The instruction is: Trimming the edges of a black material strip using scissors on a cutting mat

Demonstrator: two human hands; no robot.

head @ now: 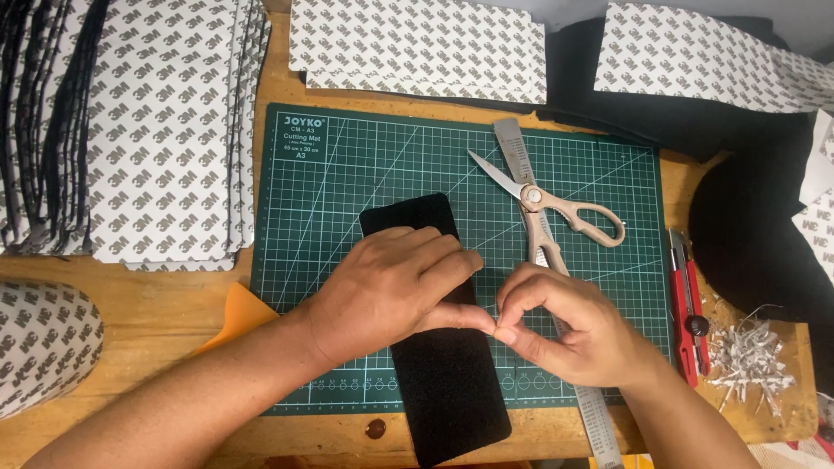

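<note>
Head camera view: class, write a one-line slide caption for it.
Left hand presses a black strip flat on a green cutting mat while the right hand pinches its edge, scissors nearby.

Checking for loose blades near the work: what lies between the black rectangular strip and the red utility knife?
In the head view, the right hand, a metal ruler and beige-handled scissors lie between the black strip and red knife.

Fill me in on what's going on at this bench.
A person presses the left hand flat on a black strip lying on a green cutting mat, while the right hand pinches at the strip's right edge. Open scissors, a metal ruler and a red utility knife lie beside them.
</note>
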